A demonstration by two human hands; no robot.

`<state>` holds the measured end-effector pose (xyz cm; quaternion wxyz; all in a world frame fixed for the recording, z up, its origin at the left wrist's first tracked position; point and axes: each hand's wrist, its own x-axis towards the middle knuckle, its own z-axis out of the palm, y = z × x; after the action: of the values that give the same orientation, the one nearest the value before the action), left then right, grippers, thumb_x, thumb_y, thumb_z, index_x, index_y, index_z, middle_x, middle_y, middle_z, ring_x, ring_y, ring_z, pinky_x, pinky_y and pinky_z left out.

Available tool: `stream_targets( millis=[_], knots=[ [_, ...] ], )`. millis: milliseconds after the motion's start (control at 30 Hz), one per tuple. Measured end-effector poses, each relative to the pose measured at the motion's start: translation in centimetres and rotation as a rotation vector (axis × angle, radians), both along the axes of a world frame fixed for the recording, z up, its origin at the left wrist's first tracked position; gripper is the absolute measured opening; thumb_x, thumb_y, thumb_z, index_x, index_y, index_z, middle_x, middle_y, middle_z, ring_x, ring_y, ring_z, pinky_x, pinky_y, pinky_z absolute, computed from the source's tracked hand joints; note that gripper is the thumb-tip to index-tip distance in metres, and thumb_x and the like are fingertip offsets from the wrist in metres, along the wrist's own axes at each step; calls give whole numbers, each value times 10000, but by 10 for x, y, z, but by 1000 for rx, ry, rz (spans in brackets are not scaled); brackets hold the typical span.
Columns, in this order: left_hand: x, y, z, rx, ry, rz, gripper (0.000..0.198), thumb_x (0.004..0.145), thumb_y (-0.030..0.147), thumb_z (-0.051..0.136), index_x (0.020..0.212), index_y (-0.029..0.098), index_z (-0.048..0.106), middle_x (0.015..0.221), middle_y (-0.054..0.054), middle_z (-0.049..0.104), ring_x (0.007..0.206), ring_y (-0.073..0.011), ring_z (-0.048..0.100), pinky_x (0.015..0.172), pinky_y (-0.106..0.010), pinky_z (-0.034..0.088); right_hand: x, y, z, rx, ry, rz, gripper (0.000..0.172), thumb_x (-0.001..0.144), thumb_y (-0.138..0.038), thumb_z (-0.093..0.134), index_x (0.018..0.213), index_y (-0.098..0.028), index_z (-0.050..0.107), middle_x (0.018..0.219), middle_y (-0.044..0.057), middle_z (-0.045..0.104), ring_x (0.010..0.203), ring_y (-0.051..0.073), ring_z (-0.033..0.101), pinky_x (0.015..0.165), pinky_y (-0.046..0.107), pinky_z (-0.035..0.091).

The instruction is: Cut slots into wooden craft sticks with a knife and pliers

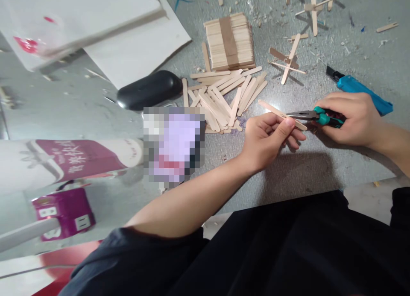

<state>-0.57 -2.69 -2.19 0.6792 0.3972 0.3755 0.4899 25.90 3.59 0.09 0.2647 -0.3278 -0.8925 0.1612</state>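
Head camera gives me a wooden stick [270,108] above the grey table, in front of the dark clothing, its long axis slanting from upper left down to lower right. One rounded end points toward the loose sticks [221,101], the other toward the right forearm's side. I see the left hand [264,138] grasping it, thumb laid on top near the lower end, the other fingers loosely curled and partly fanned underneath. My right hand [354,116] is wrapped around the handles of the pliers [321,116], whose narrow nose points left and meets the stick around its middle, by some dark marks; whether the jaws bite the wood, I cannot tell. Just beyond that hand lies a blue cutter [363,92], blade end toward the upper left.
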Motion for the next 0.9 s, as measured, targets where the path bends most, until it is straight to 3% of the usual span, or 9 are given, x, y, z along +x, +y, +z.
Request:
stream_targets(
  millis=[133, 300, 400, 533, 667, 900],
  knots=[
    [3, 0, -7, 35, 24, 75, 568, 1010, 725, 966, 960, 190, 783, 829, -59, 892, 559, -130, 788, 552, -235, 681, 1, 4, 3, -16, -34, 23, 106, 982, -298, 824, 1083, -300, 794, 907, 18, 833, 767, 241, 770, 657, 395, 568],
    [6, 3, -14, 203, -6, 346, 489, 993, 610, 1034, 1193, 273, 741, 904, 33, 835, 529, -83, 707, 493, -204, 567, 4, 6, 5, -62, -45, 24, 99, 1023, -373, 827, 1068, -285, 823, 895, 11, 839, 732, 211, 746, 641, 364, 549],
    [6, 6, -14, 283, 29, 450, 436, 1026, 626, 998, 1129, 277, 758, 896, 31, 797, 548, -75, 690, 519, -205, 552, 6, 8, 3, -86, -21, 24, 116, 1020, -396, 846, 1092, -305, 842, 913, 10, 857, 743, 228, 762, 644, 382, 560],
    [5, 7, -13, 260, 56, 437, 491, 1002, 663, 1002, 982, 248, 741, 839, 31, 774, 549, -72, 671, 525, -198, 554, 10, 10, 5, -134, -40, -12, 119, 1002, -420, 862, 1113, -377, 856, 938, -16, 859, 786, 256, 772, 690, 426, 581],
    [3, 8, -15, 169, 34, 423, 539, 972, 701, 1012, 986, 245, 726, 806, 39, 768, 540, -78, 666, 527, -200, 565, 11, 12, 12, -203, -118, -44, 125, 1033, -458, 824, 1124, -379, 859, 958, 14, 852, 785, 263, 732, 730, 459, 595],
    [2, 9, -14, 167, -16, 407, 497, 960, 650, 1040, 985, 243, 757, 796, 45, 779, 524, -71, 662, 520, -197, 568, 10, 15, 16, -217, -131, -15, 153, 1048, -490, 793, 1108, -352, 819, 955, 30, 845, 843, 282, 771, 785, 456, 594]
  ],
)
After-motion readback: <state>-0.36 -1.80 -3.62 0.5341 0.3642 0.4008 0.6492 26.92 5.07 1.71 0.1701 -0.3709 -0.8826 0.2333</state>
